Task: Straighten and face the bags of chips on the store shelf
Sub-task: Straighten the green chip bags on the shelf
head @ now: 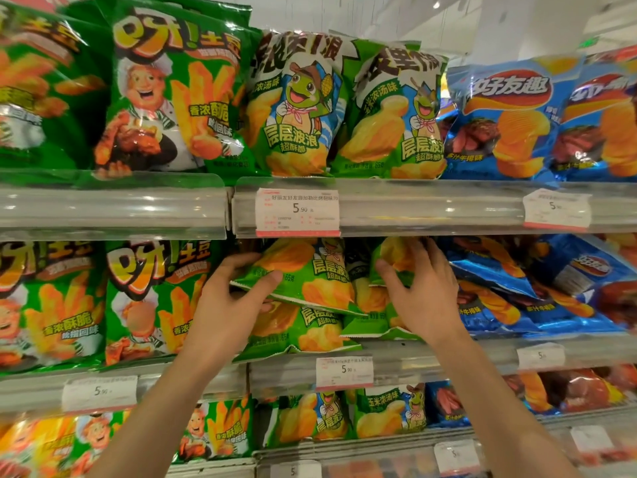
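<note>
Glossy crinkled green chip bag (310,274) pinched by left hand (231,305).

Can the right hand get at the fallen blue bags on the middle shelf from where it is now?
Probably yes: the right hand is beside the blue bags, and nothing stands between them.
</note>
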